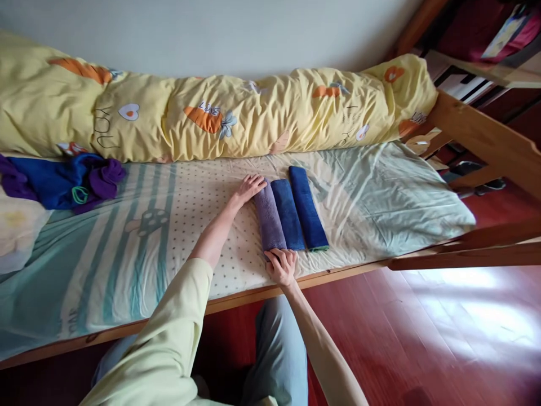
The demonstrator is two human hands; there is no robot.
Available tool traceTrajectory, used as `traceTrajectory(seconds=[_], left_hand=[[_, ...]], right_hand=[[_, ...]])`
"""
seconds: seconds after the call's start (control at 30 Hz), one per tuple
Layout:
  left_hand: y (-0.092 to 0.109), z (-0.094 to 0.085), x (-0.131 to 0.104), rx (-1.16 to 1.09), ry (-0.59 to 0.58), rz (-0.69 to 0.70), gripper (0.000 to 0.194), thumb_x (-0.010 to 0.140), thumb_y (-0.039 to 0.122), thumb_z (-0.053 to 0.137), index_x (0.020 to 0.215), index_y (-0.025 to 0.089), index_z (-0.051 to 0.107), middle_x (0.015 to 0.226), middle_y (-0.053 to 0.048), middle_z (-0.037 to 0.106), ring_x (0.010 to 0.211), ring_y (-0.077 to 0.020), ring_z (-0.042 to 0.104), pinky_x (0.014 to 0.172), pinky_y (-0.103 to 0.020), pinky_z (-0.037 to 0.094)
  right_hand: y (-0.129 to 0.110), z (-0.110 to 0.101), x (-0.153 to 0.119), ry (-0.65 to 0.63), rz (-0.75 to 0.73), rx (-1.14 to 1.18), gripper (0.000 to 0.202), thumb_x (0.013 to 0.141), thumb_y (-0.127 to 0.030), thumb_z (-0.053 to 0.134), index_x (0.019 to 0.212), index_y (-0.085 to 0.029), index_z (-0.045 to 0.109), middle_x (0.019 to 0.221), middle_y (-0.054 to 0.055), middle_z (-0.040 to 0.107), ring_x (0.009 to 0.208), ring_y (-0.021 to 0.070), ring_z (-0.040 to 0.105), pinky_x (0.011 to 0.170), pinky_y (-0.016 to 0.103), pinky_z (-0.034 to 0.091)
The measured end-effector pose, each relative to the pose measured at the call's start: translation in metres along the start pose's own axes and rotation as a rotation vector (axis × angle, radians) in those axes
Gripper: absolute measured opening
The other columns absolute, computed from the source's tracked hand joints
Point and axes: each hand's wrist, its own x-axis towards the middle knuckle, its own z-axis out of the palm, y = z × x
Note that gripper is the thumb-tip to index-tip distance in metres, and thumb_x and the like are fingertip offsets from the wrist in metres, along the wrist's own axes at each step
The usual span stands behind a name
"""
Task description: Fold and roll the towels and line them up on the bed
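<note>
A folded purple towel (270, 217) lies lengthwise on the bed, leftmost of three folded cloths. My left hand (250, 189) is at its far end, with fingers bent over the corner and gripping it. At the near end, my right hand (282, 266) has curled fingers closed on the towel's edge; the thumb is partly hidden. Touching the purple towel on its right is a folded medium-blue towel (288, 214). Slightly apart from that lies a folded dark blue towel (308, 208), which has a green edge at its near end.
A crumpled blue and purple cloth pile (63, 177) lies at the left of the patterned bed sheet (203, 225). Behind runs a long yellow quilt (253, 118) against the wall. A wooden bed rail (486, 141) stands at the right, with reddish floor (422, 327) in front.
</note>
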Motion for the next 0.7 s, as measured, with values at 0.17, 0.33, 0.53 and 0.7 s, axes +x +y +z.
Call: traceTrajectory(seconds=[0.17, 0.33, 0.53, 0.7], left_hand=[[0.011, -0.012, 0.010, 0.009, -0.066, -0.006, 0.041, 0.104, 0.008, 0.036, 0.126, 0.019, 0.069, 0.129, -0.014, 0.065, 0.121, -0.0273, 0.060, 0.095, -0.041, 0.050], [0.021, -0.018, 0.013, -0.042, -0.150, -0.047, 0.041, 0.102, 0.008, 0.038, 0.128, 0.016, 0.068, 0.130, -0.016, 0.064, 0.122, -0.0287, 0.059, 0.097, -0.041, 0.049], [0.057, -0.048, -0.011, -0.216, -0.131, -0.169, 0.045, 0.099, 0.012, 0.044, 0.139, 0.010, 0.064, 0.145, -0.021, 0.057, 0.136, -0.0328, 0.050, 0.115, -0.050, 0.039], [0.117, -0.058, -0.042, -0.351, -0.185, -0.076, 0.060, 0.103, 0.051, 0.049, 0.158, 0.026, 0.047, 0.170, -0.010, 0.028, 0.157, -0.0408, 0.020, 0.125, -0.064, 0.019]], right_hand=[[-0.001, -0.002, 0.002, -0.048, 0.023, -0.009, 0.031, 0.078, -0.010, 0.056, 0.098, -0.024, 0.073, 0.096, 0.006, 0.070, 0.091, 0.0214, 0.055, 0.092, 0.039, 0.036], [0.000, -0.002, 0.009, -0.177, 0.065, 0.034, 0.030, 0.075, -0.014, 0.056, 0.098, -0.022, 0.073, 0.099, 0.009, 0.067, 0.087, 0.0228, 0.050, 0.081, 0.037, 0.035], [0.002, -0.006, 0.010, -0.273, 0.059, 0.079, 0.028, 0.076, -0.021, 0.056, 0.099, -0.019, 0.073, 0.101, 0.011, 0.064, 0.087, 0.0243, 0.049, 0.080, 0.039, 0.034], [-0.001, -0.010, 0.015, -0.262, 0.063, 0.079, 0.021, 0.082, -0.022, 0.056, 0.096, -0.019, 0.071, 0.097, 0.010, 0.065, 0.086, 0.0240, 0.050, 0.079, 0.039, 0.033]])
